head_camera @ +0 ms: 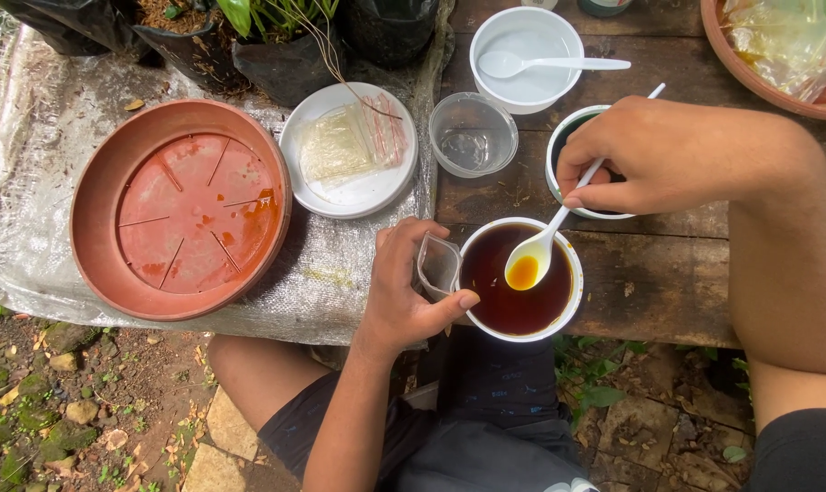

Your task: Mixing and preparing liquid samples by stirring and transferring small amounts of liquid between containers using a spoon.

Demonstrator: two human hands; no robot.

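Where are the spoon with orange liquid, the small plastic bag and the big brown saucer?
spoon (pixel 528 264): head view, on its bowl holding orange liquid.
small plastic bag (pixel 438 264): head view, on its open mouth.
brown saucer (pixel 103 173): head view, on its left rim.

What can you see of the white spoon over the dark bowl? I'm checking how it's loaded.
The spoon is white and looks like plastic, with a long thin handle. The right hand pinches the handle, tilting it so the end points up and away. Its bowl hangs over the bowl of dark liquid, holding a little amber liquid. Whether it touches the surface is unclear.
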